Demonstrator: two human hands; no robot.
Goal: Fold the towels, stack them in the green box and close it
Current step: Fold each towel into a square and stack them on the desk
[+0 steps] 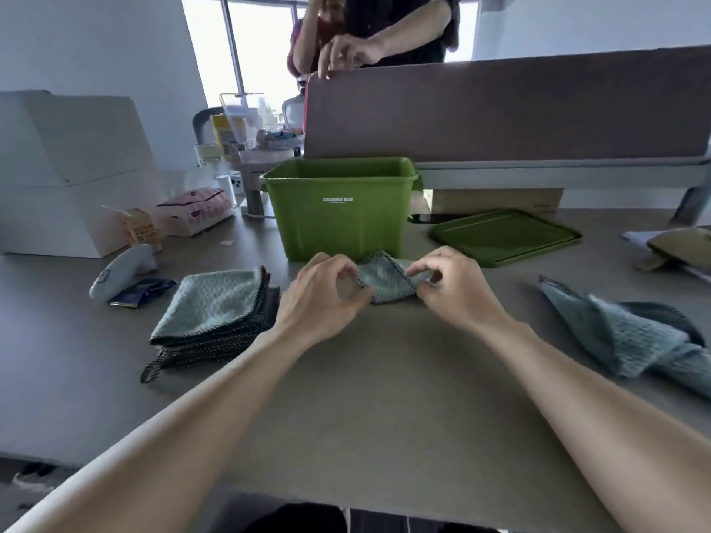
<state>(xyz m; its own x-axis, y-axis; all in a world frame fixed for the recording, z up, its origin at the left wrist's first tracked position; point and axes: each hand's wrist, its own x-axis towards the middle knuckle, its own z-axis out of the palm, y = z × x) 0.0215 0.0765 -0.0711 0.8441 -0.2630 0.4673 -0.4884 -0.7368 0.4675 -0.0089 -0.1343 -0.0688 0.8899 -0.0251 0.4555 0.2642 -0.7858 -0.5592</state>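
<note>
A small teal towel with a dark stitched edge lies partly folded on the table in front of the green box. My left hand pinches its left edge and my right hand pinches its right side. The box stands open, its inside hidden from here. Its green lid lies flat on the table to the right. A stack of several folded teal towels sits to the left of my hands. Loose unfolded towels lie crumpled at the right.
A white handheld device and a dark wrapper lie left of the stack, with white boxes and a pink pack behind. A brown partition runs behind the box; another person stands beyond it.
</note>
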